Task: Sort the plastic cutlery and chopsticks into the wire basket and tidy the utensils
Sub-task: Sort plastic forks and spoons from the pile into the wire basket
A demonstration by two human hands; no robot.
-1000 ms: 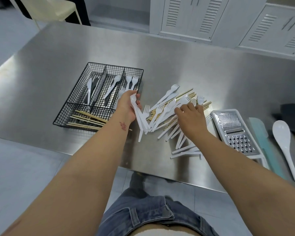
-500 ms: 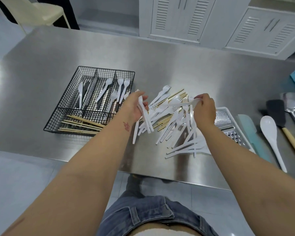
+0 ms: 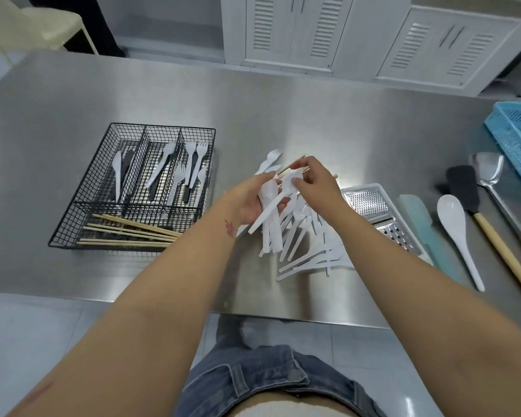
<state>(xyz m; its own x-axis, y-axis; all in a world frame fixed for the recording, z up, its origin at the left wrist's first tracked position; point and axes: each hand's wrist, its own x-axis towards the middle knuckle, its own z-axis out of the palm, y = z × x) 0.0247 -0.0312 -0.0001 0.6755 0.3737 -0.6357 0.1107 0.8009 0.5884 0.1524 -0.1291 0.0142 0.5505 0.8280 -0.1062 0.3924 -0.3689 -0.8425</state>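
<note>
A black wire basket [image 3: 73, 212] sits on the left of the steel table; it holds white forks, spoons and a knife in its long compartments, with bamboo chopsticks [image 3: 127, 233] across its front compartment. A loose pile of white plastic cutlery [image 3: 301, 245] with chopsticks under it lies at the middle. Above the pile, my left hand [image 3: 250, 200] grips a bundle of white spoons [image 3: 266, 210]. My right hand [image 3: 313, 182] pinches the bowl of one spoon at the top of that bundle.
Right of the pile lie a metal grater [image 3: 379, 212], a teal spatula [image 3: 424, 224], a white rice spoon [image 3: 457, 233], a black wooden-handled spatula [image 3: 475, 212] and a steel turner [image 3: 491, 176]. A blue plastic basket [image 3: 515, 136] stands at the far right edge. White cabinets stand behind.
My right hand lifted a white spoon from the pile and brought it left to the bundle in my left hand. My left hand turned palm up above the pile.
</note>
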